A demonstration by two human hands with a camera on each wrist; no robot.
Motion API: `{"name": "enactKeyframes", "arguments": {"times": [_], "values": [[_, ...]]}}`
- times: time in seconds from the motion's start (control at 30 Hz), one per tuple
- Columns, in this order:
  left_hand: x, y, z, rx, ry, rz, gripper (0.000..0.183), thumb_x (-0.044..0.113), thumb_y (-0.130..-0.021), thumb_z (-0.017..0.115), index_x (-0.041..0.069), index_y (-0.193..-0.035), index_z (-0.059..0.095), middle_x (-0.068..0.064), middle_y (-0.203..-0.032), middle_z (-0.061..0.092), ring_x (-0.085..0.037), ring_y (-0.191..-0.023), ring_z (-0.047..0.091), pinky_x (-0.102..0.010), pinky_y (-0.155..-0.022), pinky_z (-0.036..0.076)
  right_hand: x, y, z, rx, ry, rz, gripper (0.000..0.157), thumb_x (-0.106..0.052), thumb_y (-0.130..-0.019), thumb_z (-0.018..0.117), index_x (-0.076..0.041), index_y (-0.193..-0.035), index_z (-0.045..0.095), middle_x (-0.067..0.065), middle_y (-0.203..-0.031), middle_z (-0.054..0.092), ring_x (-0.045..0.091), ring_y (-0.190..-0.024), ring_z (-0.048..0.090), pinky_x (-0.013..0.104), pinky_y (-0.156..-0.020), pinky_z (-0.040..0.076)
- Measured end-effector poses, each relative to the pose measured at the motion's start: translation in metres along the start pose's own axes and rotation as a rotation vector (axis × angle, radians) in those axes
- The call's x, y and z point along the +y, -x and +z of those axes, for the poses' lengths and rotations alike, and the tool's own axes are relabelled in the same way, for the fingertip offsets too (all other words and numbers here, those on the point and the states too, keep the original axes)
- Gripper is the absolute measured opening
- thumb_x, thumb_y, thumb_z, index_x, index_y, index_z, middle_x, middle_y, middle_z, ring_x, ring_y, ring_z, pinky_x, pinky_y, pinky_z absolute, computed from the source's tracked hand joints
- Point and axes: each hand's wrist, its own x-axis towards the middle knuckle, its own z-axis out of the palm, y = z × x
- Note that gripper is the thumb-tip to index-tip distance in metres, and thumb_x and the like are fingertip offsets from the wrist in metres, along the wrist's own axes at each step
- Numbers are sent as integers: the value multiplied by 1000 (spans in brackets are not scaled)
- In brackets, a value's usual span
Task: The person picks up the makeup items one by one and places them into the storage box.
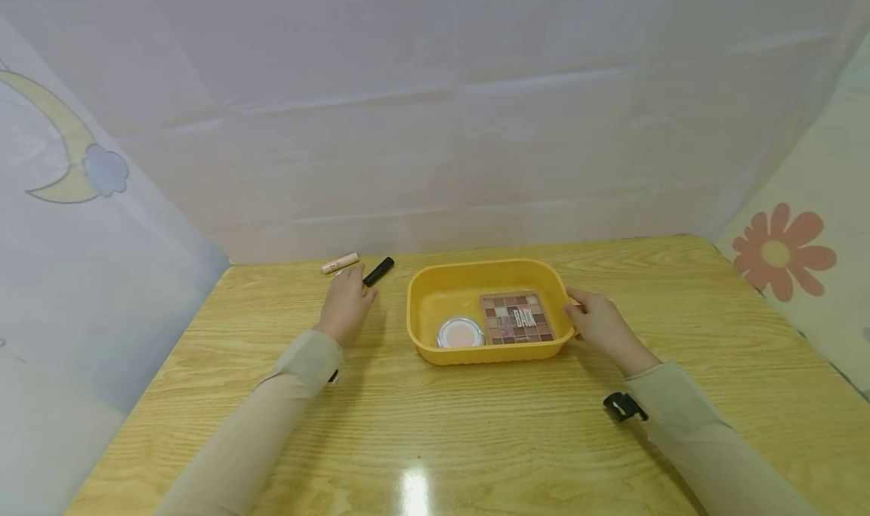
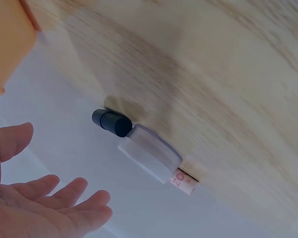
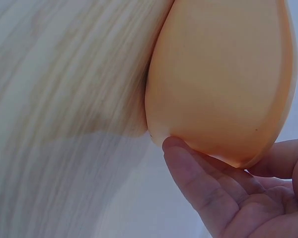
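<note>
A yellow plastic basket (image 1: pixel 489 355) sits on the table, holding a round compact (image 1: pixel 461 333) and an eyeshadow palette (image 1: pixel 518 318). The right hand (image 1: pixel 601 327) grips the basket's right end; in the right wrist view its fingers (image 3: pixel 188 173) press along the outer wall, with the thumb up at the rim. At the back left, the left hand (image 1: pixel 344 304) reaches over small cosmetics, its fingers spread and holding nothing. Near it lie a black tube (image 1: pixel 378 272) and a pale pink tube (image 1: pixel 340 263). Between them, the left wrist view shows a whitish, clear-edged piece (image 2: pixel 151 153).
The wooden table (image 1: pixel 421 425) ends at the back against a pale cloth wall (image 1: pixel 435 161). Side panels stand left and right, printed with a moon (image 1: pixel 61 138) and a red flower (image 1: pixel 778 253). Both forearms reach in from the front.
</note>
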Motion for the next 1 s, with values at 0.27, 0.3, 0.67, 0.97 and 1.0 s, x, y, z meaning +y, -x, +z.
{"name": "enactKeyframes", "arguments": {"times": [0.27,0.3,0.67,0.97,1.0], "values": [[-3,-1,1,21,-30,18,61,14,-104,56,-15,-149,29,-35,-150,37,-48,-140,36,-56,-118,29,-1,1,-1,-10,-10,-5,49,-3,-106,41,20,-147,27,38,-119,59,29,-88,63,42,-73,61],[-3,-1,1,23,-32,20,61,15,-104,56,-15,-149,29,-35,-150,37,-48,-140,36,-56,-118,29,-1,1,-1,-10,-12,-7,49,-3,-106,40,20,-147,27,37,-118,59,28,-87,62,42,-73,61],[-9,-4,4,15,-63,16,61,15,-104,55,-14,-150,28,-34,-150,38,-49,-140,35,-58,-118,27,-2,1,0,-5,-1,10,49,-3,-106,41,20,-147,27,42,-128,53,37,-95,65,42,-72,61],[-13,-6,4,-6,-110,-11,63,19,-105,55,-12,-152,26,-36,-154,30,-52,-143,28,-60,-119,23,-2,1,1,3,-3,6,49,-3,-106,41,20,-147,28,43,-128,53,36,-94,65,41,-72,61],[-13,-7,4,-10,-111,-15,64,19,-105,55,-12,-152,25,-36,-155,29,-52,-144,27,-60,-119,22,-2,1,1,2,-5,5,49,-3,-106,41,20,-147,29,43,-129,53,36,-94,65,41,-72,61]]}}
